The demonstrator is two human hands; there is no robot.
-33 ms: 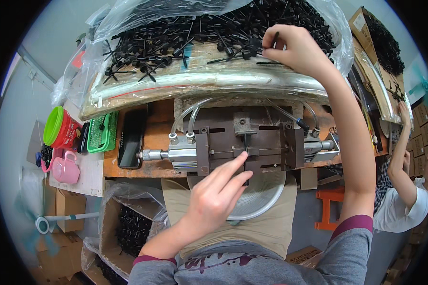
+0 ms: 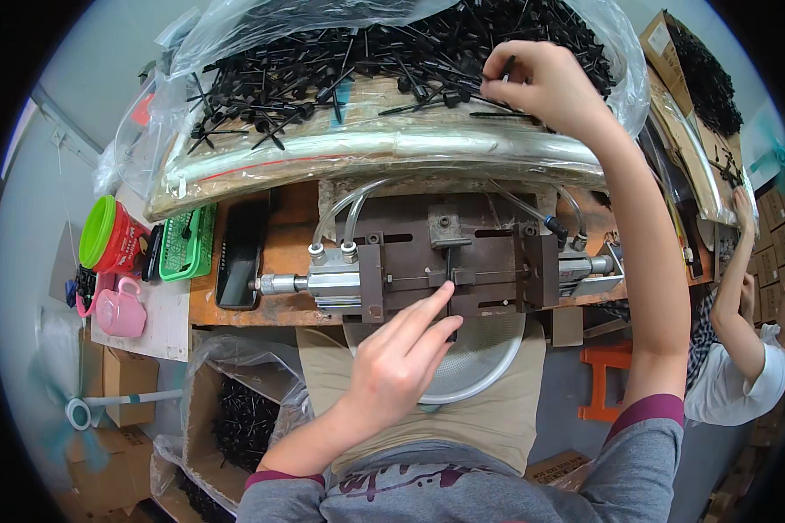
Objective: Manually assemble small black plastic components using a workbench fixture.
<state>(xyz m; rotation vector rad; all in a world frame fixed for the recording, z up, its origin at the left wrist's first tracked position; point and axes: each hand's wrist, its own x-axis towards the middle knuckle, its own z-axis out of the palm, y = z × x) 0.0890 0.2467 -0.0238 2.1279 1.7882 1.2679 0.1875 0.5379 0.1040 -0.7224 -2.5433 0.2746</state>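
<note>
My left hand is at the metal clamping fixture, its fingers closed about the lower part of a slim black plastic pin. The index fingertip presses against the pin just below the small central block. The pin's upper end sits at the block, and its lower tip shows under my fingers. Farther off, my right hand is over the near right side of a heap of black plastic pins. Its thumb and fingers pinch one dark pin, partly hidden by the hand.
Clear plastic sheeting edges the heap. Air cylinders with hoses flank the fixture. A mesh bowl rests on my lap. Left are a phone, green basket and pink cup. A co-worker's arm reaches in at right.
My right hand has risen very slightly, away from me, with the pin in its fingers. My left hand keeps its place at the fixture.
</note>
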